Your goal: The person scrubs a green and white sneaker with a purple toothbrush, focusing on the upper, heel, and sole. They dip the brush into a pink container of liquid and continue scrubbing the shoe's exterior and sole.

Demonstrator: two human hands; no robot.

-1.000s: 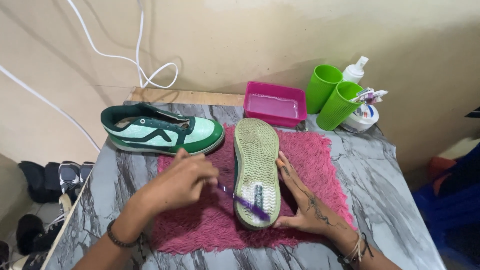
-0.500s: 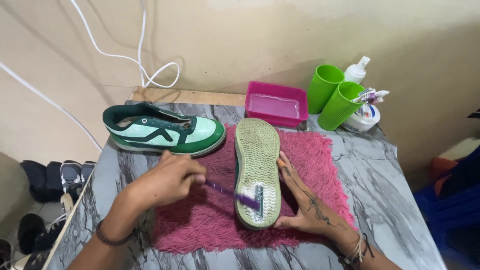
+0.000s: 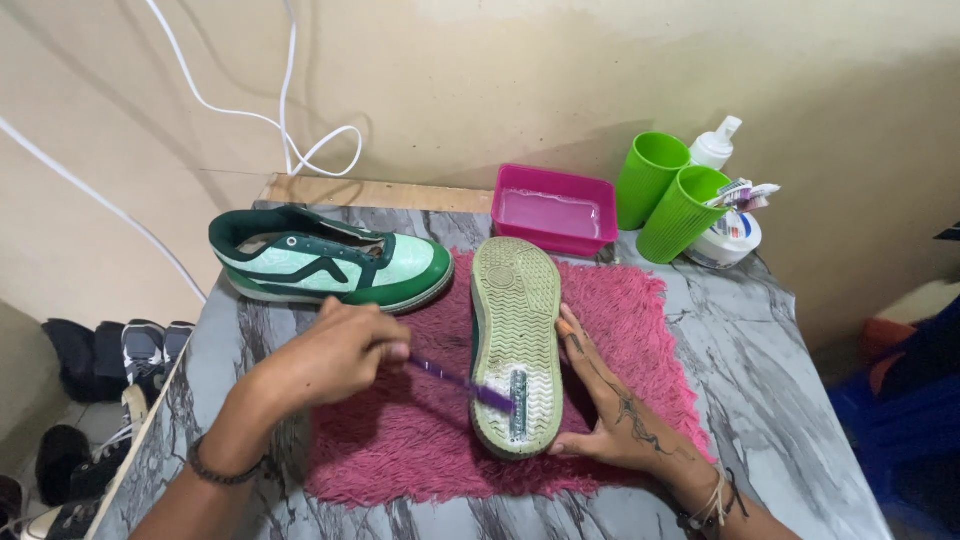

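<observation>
A shoe [image 3: 515, 320] lies sole-up on a pink fluffy mat [image 3: 400, 440] in the head view. My left hand [image 3: 335, 350] grips a purple toothbrush [image 3: 470, 385], whose bristle head rests on the heel part of the pale green sole. My right hand [image 3: 605, 400] lies flat against the right side of that shoe, fingers spread along its edge. The matching green and mint shoe [image 3: 325, 260] stands upright on the marble table [image 3: 760, 380], just behind my left hand.
A pink tub [image 3: 555, 205] of water stands behind the mat. Two green cups [image 3: 665, 195], one holding toothbrushes, a white spray bottle [image 3: 715, 145] and a white jar [image 3: 730, 240] stand at the back right. White cables [image 3: 290, 120] hang on the wall. Shoes [image 3: 120, 350] lie on the floor left.
My left hand has shifted slightly left and back, dragging the toothbrush across the heel of the sole. My right hand and the shoe stayed put.
</observation>
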